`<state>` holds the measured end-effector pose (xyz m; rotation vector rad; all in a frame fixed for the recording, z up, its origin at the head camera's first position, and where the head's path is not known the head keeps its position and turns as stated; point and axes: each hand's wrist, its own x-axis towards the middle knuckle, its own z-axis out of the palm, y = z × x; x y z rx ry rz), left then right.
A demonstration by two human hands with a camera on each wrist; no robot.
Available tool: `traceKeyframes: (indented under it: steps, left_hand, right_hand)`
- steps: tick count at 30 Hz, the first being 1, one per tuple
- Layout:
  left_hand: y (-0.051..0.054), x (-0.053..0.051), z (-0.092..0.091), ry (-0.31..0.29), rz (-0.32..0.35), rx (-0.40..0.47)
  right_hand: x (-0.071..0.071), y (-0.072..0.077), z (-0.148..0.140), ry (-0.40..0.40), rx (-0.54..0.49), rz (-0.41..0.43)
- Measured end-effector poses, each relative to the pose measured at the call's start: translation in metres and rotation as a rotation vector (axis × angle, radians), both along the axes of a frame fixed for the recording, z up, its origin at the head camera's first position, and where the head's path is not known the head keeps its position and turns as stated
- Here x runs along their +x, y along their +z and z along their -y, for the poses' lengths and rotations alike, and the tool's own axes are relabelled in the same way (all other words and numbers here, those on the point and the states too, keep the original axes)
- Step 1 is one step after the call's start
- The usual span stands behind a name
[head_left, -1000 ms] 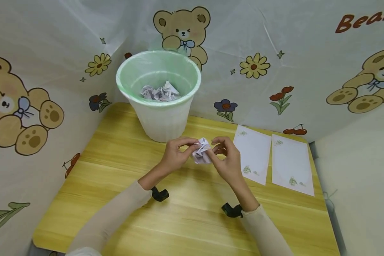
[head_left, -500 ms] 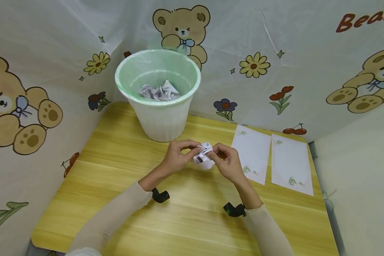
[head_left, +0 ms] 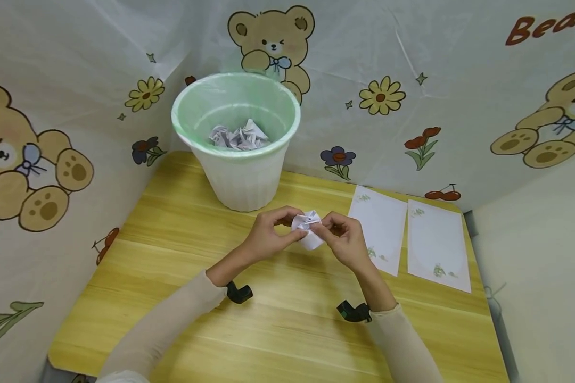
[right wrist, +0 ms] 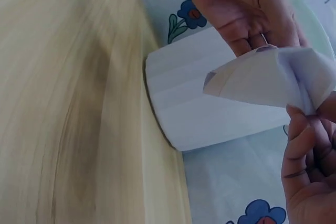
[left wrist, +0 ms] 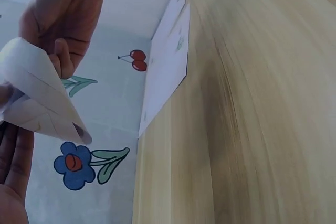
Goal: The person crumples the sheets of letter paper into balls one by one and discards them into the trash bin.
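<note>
A crumpled sheet of white paper [head_left: 311, 239] is held between both hands above the table, in front of the bin. From its left side my left hand [head_left: 268, 234] pinches it with thumb and fingers. My right hand [head_left: 346, 239] grips the right side, thumb on top and fingers curled. In the left wrist view the paper [left wrist: 42, 87] looks like a folded cone with its point hanging low. The right wrist view shows the same paper [right wrist: 257, 77] with a deep crease between the hands.
A white bin [head_left: 241, 181] with a green inside stands at the back left of the wooden table [head_left: 182, 234]. Several crumpled papers [head_left: 239, 137] lie in it. Two flat printed sheets, a nearer one [head_left: 378, 229] and one further right [head_left: 438, 244], lie at the right.
Both hands have shifted slightly right with the paper and turned it. My right fingers, looser a second ago, have closed in on it. The bin and flat sheets stay put.
</note>
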<state>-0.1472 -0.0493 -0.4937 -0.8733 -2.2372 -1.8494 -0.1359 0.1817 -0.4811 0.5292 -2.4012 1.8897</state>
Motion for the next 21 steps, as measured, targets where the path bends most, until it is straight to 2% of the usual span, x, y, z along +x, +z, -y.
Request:
traceKeyframes:
  steps: [7,10,12,16,21]
  left_hand:
    - [0.002,-0.004,0.004,0.09,0.021,0.017]
    - [0.004,-0.006,0.008,0.136,0.041,0.048]
    - [0.006,-0.007,0.009,0.153,0.046,0.07]
    - [0.008,-0.006,0.008,0.151,0.039,0.106]
    - [0.01,-0.002,0.003,0.143,0.04,0.142]
  right_hand:
    - [0.005,0.001,0.002,0.07,-0.048,0.043]
    - [0.009,0.002,0.002,0.136,-0.064,0.019]
    - [0.012,0.002,0.005,0.149,-0.045,-0.008]
    - [0.018,0.0,0.017,0.046,-0.001,-0.06]
    - [0.018,-0.001,0.028,-0.083,-0.05,-0.136]
